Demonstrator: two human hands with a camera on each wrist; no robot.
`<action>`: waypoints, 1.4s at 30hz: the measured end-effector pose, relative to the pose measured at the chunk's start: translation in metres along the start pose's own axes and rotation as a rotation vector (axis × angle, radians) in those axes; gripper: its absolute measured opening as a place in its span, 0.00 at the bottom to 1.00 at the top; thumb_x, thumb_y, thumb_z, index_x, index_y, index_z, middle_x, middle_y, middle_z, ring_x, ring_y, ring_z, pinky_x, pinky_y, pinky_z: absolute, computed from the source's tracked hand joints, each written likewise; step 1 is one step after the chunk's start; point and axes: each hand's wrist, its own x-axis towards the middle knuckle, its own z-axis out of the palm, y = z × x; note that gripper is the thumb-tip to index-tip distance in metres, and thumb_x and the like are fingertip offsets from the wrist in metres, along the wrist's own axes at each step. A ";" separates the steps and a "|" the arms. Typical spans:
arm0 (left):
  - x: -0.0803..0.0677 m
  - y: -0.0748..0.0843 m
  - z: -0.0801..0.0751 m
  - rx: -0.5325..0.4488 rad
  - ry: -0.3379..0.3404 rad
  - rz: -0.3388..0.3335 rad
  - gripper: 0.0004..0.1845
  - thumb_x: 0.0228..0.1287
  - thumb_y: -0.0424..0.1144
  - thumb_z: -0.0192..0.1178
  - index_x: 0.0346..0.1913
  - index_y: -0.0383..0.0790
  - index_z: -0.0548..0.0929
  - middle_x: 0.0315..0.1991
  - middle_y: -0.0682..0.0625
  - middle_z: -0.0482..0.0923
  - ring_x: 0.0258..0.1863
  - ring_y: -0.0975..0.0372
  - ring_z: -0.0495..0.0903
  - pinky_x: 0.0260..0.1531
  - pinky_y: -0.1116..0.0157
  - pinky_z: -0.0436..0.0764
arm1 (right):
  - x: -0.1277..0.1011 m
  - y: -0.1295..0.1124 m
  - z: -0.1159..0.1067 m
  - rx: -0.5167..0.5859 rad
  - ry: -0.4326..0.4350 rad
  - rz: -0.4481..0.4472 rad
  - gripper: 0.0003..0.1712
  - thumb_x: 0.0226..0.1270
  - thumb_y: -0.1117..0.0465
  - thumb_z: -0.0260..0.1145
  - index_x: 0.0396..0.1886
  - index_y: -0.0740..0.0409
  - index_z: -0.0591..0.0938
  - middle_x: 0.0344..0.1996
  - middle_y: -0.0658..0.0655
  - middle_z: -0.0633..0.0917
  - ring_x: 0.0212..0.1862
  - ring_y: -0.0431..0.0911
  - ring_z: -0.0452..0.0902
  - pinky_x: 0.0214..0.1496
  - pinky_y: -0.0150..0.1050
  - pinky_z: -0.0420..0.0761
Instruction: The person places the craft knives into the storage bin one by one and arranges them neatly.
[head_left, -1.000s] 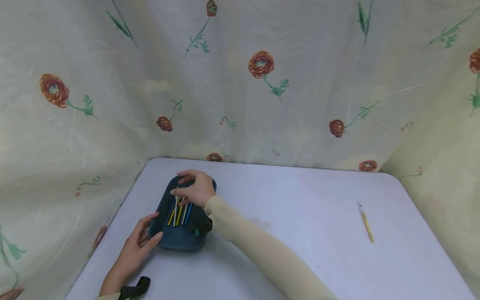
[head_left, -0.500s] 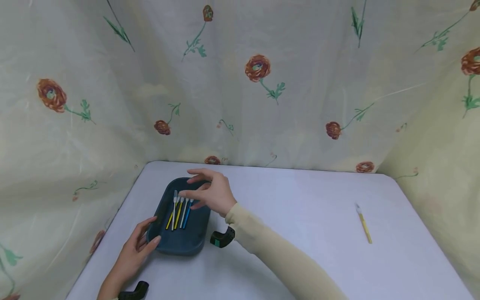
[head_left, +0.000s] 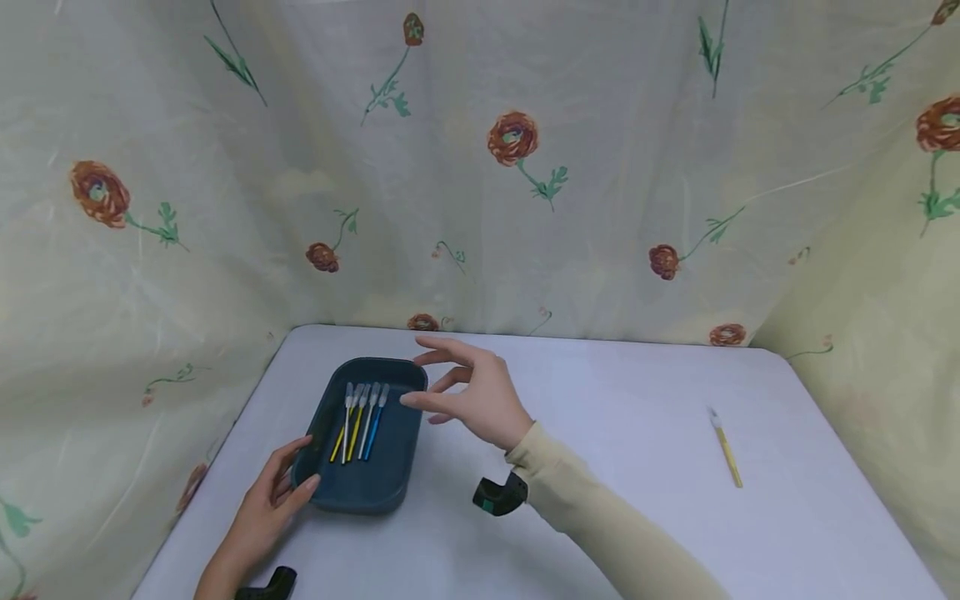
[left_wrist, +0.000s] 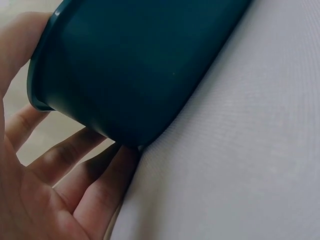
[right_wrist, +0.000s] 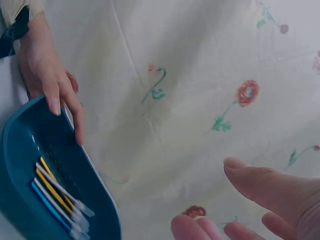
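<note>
At the table's left stands a dark teal tray (head_left: 358, 493) with rounded corners. Several thin paintbrushes (head_left: 356, 435) lie side by side in it, with yellow, white and blue handles and pale translucent tips pointing away. My left hand (head_left: 255, 512) grips the tray's near left corner; in the left wrist view the thumb is over the rim and the fingers are against the outer wall (left_wrist: 130, 70). My right hand (head_left: 480, 396) hovers by the tray's far right corner, fingers spread, holding nothing. The right wrist view shows the brushes (right_wrist: 57, 192) inside the tray.
A lone yellow-handled paintbrush (head_left: 726, 454) lies on the right of the white table (head_left: 600, 433). A flower-printed curtain (head_left: 592, 208) hangs behind the table and along its sides. A dark camera mount (head_left: 501, 495) sits on the right wrist.
My right hand has moved right, from over the brushes to beyond the tray's right edge, leaving a white-handled brush in the tray. My left hand keeps its grip; the view has tilted slightly.
</note>
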 end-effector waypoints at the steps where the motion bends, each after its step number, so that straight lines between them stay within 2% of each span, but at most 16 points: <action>1: 0.000 0.000 0.000 0.001 0.000 -0.001 0.43 0.80 0.60 0.65 0.86 0.48 0.59 0.87 0.30 0.48 0.84 0.31 0.51 0.77 0.34 0.64 | -0.003 0.000 -0.004 -0.013 0.003 -0.001 0.42 0.63 0.61 0.86 0.76 0.43 0.81 0.61 0.53 0.88 0.41 0.51 0.90 0.38 0.53 0.95; 7: -0.001 0.000 0.001 0.006 0.008 0.009 0.42 0.80 0.59 0.65 0.86 0.49 0.59 0.87 0.31 0.48 0.85 0.32 0.50 0.78 0.32 0.63 | -0.022 -0.002 -0.024 -0.060 0.015 -0.001 0.42 0.63 0.59 0.87 0.76 0.42 0.81 0.63 0.52 0.88 0.43 0.52 0.91 0.37 0.50 0.95; 14: -0.001 -0.001 0.001 0.012 0.005 0.002 0.43 0.80 0.61 0.65 0.86 0.50 0.59 0.88 0.33 0.48 0.85 0.34 0.49 0.79 0.32 0.61 | -0.046 0.001 -0.043 -0.026 0.011 0.038 0.42 0.63 0.57 0.87 0.75 0.39 0.81 0.64 0.50 0.87 0.46 0.52 0.91 0.37 0.53 0.95; 18: -0.001 -0.002 0.001 0.000 -0.001 -0.015 0.44 0.79 0.61 0.65 0.86 0.51 0.58 0.88 0.33 0.48 0.86 0.35 0.49 0.79 0.33 0.61 | -0.057 0.004 -0.052 -0.044 0.016 0.051 0.42 0.63 0.56 0.87 0.75 0.37 0.81 0.65 0.48 0.87 0.47 0.52 0.91 0.38 0.53 0.95; 26: 0.000 -0.001 0.001 -0.004 -0.001 -0.016 0.44 0.79 0.61 0.65 0.86 0.51 0.58 0.88 0.33 0.47 0.85 0.34 0.49 0.79 0.34 0.62 | -0.075 0.012 -0.075 -0.088 0.007 -0.003 0.44 0.64 0.59 0.86 0.78 0.35 0.78 0.67 0.50 0.86 0.49 0.54 0.90 0.37 0.52 0.95; 31: 0.000 -0.001 0.001 -0.005 0.001 0.003 0.43 0.80 0.60 0.65 0.86 0.50 0.59 0.87 0.32 0.48 0.85 0.33 0.50 0.78 0.33 0.63 | -0.090 0.023 -0.094 -0.090 0.002 -0.010 0.44 0.64 0.62 0.85 0.78 0.37 0.78 0.68 0.53 0.85 0.52 0.62 0.89 0.38 0.53 0.95; 36: 0.000 -0.001 0.000 0.003 -0.001 0.001 0.43 0.79 0.61 0.65 0.86 0.50 0.59 0.87 0.32 0.48 0.85 0.33 0.50 0.78 0.32 0.63 | -0.110 0.035 -0.111 -0.099 0.024 0.014 0.43 0.65 0.63 0.85 0.77 0.39 0.79 0.68 0.56 0.84 0.52 0.60 0.89 0.40 0.53 0.95; 42: 0.001 -0.002 0.000 -0.001 -0.008 -0.020 0.45 0.78 0.62 0.65 0.86 0.50 0.58 0.88 0.32 0.48 0.85 0.33 0.49 0.78 0.33 0.63 | -0.130 0.044 -0.132 -0.121 0.056 -0.025 0.43 0.65 0.66 0.84 0.77 0.44 0.79 0.67 0.61 0.84 0.49 0.60 0.90 0.39 0.54 0.95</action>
